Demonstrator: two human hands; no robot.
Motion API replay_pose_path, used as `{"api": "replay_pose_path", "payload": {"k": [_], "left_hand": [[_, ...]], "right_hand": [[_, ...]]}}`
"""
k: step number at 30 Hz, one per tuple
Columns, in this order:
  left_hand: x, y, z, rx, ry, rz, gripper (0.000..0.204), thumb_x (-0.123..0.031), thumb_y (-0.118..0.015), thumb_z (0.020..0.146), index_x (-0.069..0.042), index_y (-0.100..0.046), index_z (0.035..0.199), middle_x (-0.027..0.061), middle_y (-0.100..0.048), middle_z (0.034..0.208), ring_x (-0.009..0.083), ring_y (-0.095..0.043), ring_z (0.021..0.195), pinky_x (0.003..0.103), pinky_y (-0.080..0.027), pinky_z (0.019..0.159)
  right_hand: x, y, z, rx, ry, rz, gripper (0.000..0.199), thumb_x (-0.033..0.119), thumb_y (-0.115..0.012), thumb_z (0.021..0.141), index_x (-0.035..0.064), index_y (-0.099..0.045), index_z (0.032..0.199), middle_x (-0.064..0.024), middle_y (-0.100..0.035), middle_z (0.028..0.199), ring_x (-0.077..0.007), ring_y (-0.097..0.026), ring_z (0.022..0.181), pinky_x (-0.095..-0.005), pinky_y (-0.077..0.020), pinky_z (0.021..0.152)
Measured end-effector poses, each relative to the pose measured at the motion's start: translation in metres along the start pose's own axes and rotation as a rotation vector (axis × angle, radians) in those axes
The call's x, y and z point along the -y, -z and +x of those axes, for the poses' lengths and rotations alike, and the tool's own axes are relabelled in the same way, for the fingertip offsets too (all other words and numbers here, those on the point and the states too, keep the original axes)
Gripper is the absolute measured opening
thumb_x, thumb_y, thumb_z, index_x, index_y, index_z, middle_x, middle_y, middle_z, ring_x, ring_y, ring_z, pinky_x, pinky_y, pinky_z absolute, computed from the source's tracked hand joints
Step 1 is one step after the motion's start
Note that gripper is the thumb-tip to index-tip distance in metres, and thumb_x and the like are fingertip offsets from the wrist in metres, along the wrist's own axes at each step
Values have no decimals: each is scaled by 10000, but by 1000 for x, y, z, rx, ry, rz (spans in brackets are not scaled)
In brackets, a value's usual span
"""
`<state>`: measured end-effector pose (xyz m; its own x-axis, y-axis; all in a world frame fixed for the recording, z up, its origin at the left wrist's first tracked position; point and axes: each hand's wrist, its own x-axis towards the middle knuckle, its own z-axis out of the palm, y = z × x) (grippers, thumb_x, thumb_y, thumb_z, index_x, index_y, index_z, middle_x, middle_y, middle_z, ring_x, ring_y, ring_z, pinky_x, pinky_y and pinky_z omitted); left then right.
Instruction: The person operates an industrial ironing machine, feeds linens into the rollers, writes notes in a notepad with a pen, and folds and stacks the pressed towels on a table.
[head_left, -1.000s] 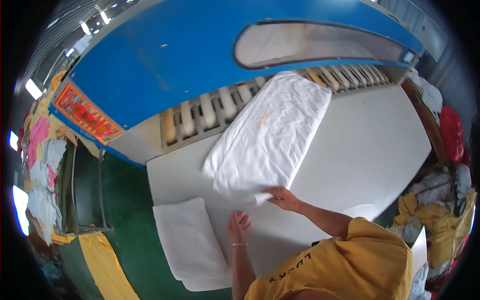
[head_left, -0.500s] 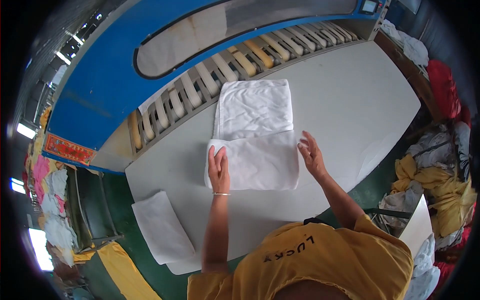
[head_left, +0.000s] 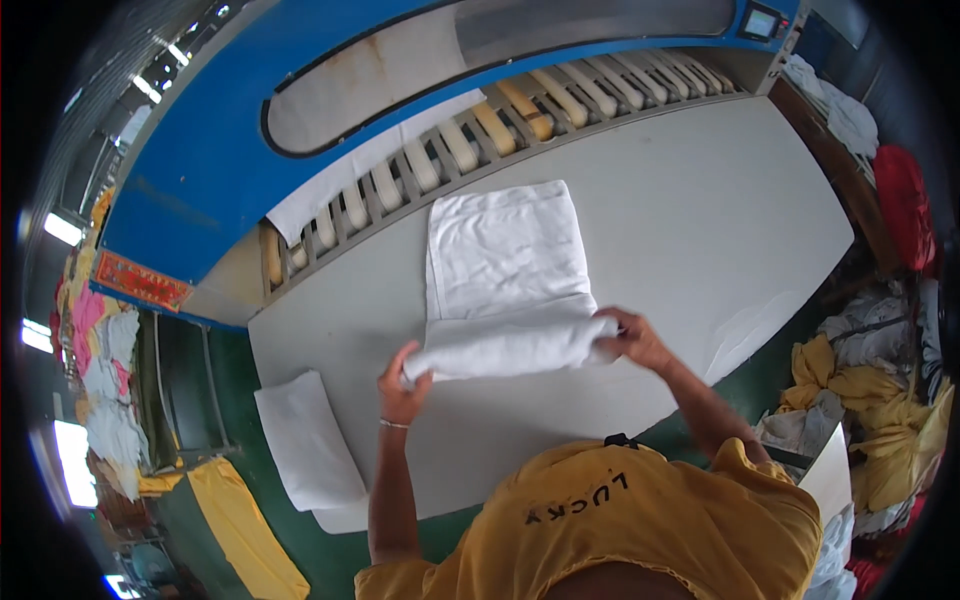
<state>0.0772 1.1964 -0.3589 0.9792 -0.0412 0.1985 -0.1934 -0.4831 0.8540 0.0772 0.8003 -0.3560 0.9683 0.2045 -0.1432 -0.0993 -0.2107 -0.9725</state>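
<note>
Both hands (head_left: 405, 385) (head_left: 632, 338) now lift the towel's (head_left: 505, 270) near fold, fingers gripping, fingertips hidden.

The folded edge of the white towel (head_left: 505, 300) hides the fingertips of the left hand (head_left: 402, 385) and of the right hand (head_left: 630, 338). The yellow shirt (head_left: 610, 525) covers the near edge of the grey table (head_left: 720, 220). The small screen (head_left: 757, 21) is too tiny to read. The heaped cloths (head_left: 870, 400) blur together, perhaps laundry.
</note>
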Motion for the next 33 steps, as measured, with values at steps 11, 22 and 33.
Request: {"api": "replay_pose_path", "payload": {"k": [11, 22, 33], "left_hand": [[101, -39, 69, -325, 563, 299, 876, -601, -461, 769, 117, -317, 1250, 311, -319, 1295, 387, -298, 1234, 403, -243, 1030], [0, 5, -131, -715, 604, -799, 245, -154, -642, 774, 5, -593, 955, 49, -604, 833, 121, -560, 735, 267, -465, 642], [62, 176, -234, -1271, 527, -609, 332, -114, -642, 778, 32, -491, 1035, 67, -579, 889, 104, -528, 716, 239, -443, 619]], "right_hand": [[-34, -7, 151, -427, 19, 77, 623, 411, -544, 838, -17, -369, 1256, -167, -450, 1220, -220, -448, 1110, -316, -398, 881], [49, -170, 132, 239, 100, 36, 371, 148, -630, 777, -70, -535, 1062, -89, -610, 923, -130, -559, 812, -249, -449, 738], [159, -540, 197, 360, 657, -786, 556, 414, -574, 742, 79, -498, 1180, -115, -568, 1115, -300, -533, 1028, -492, -389, 877]]}}
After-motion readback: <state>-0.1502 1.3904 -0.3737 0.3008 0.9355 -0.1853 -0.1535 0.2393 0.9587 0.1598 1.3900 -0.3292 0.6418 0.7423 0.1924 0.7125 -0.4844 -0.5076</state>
